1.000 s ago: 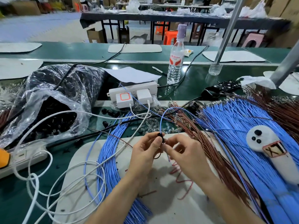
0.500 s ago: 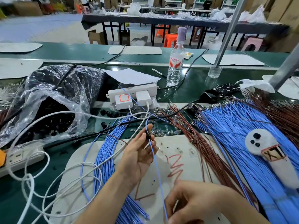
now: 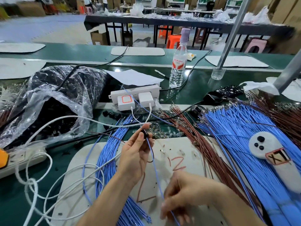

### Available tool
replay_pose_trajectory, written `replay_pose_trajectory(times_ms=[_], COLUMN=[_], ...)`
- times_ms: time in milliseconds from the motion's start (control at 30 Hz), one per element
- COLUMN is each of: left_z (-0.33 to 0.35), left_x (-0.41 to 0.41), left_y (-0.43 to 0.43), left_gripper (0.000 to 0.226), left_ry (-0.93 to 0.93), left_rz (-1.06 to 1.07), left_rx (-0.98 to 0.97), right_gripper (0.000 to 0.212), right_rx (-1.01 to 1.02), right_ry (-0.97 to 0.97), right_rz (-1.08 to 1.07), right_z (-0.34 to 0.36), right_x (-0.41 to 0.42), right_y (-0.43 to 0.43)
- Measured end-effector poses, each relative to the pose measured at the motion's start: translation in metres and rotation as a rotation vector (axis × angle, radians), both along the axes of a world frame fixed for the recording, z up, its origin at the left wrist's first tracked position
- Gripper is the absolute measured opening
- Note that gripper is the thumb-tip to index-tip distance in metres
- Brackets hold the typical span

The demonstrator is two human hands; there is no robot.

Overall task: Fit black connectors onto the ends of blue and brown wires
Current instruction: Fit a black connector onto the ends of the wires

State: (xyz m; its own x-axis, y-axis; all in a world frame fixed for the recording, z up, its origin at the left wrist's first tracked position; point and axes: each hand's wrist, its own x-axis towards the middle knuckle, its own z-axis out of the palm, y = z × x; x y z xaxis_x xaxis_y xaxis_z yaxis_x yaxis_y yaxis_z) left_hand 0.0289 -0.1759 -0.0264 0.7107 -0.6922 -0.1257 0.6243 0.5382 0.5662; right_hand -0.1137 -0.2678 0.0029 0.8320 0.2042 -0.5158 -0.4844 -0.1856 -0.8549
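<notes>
Hands part now: the left hand (image 3: 135, 159) keeps its fingers (image 3: 138, 141) pinching the black connector (image 3: 144, 132) at centre, while the right hand (image 3: 184, 196) slides to 6 o'clock, fingers pinching the blue wire (image 3: 156, 173) taut, so that end looks seated.

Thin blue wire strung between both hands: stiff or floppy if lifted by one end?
Likely floppy: the thin blue wire looks straight only where the left hand and right hand hold it. Probably light: a fingertip pinch at the small black connector carries it. Nearby loose blue wires curve, suggesting little stiffness.
</notes>
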Motion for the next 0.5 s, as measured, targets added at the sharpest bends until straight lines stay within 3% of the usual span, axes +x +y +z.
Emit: replay_pose_trajectory(times_ms=[100,167,233,300,400,500], left_z=[0.0,-0.001,-0.002,-0.005,-0.003,-0.003], left_x=[0.0,-0.005,-0.011,-0.014,-0.016,-0.022], left_y=[0.0,0.003,0.005,0.007,0.008,0.007], left_gripper=[0.023,0.018,0.015,0.019,0.026,0.025], left_ry=[-0.119,-0.44,-0.799,-1.039,-1.182,-1.305], left_rz=[0.043,0.101,0.134,0.156,0.209,0.277], left_rx=[0.05,0.185,0.307,0.377,0.377,0.334], right_gripper=[0.029,0.023,0.012,0.011,0.01,0.02], right_rx=[-0.167,-0.224,-0.21,-0.122,-0.092,-0.274], right_ry=[0.013,-0.038,-0.201,-0.406,-0.626,-0.743], right_rz=[0.04,-0.177,-0.505,-0.72,-0.801,-0.804], right_z=[0.003,0.004,0.003,0.0,-0.014,-0.027], right_x=[0.002,0.011,0.022,0.03,0.033,0.03], right_y=[-0.005,-0.007,-0.01,-0.01,-0.005,-0.004])
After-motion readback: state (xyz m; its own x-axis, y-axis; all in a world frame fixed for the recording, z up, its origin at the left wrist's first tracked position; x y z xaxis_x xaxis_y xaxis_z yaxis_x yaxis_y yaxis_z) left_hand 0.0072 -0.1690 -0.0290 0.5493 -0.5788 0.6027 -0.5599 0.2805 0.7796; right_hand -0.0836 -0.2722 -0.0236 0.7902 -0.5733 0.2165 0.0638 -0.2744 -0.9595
